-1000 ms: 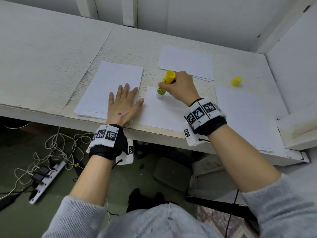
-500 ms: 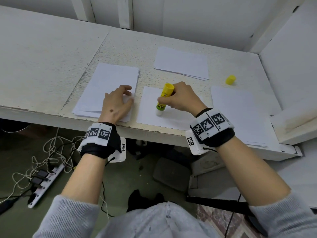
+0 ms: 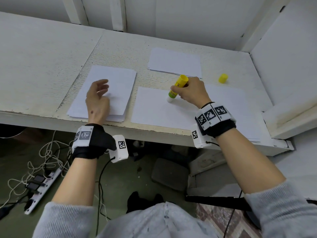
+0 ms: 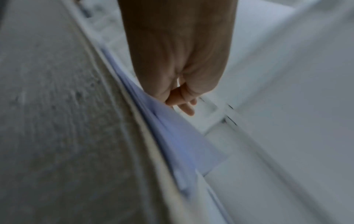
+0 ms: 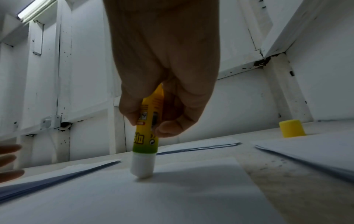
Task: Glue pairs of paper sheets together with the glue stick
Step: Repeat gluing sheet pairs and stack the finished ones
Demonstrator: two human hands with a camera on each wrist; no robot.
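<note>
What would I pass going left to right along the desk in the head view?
Left paper stack → left hand → single sheet → glue stick → right hand → yellow cap.

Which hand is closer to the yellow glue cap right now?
Right. The right hand grips the glue stick on the middle sheet, just left of the cap. The left hand hovers over the far-left paper stack.

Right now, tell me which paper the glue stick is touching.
The single sheet at the front centre, under the glue stick held by the right hand; the other papers lie untouched by it.
</note>
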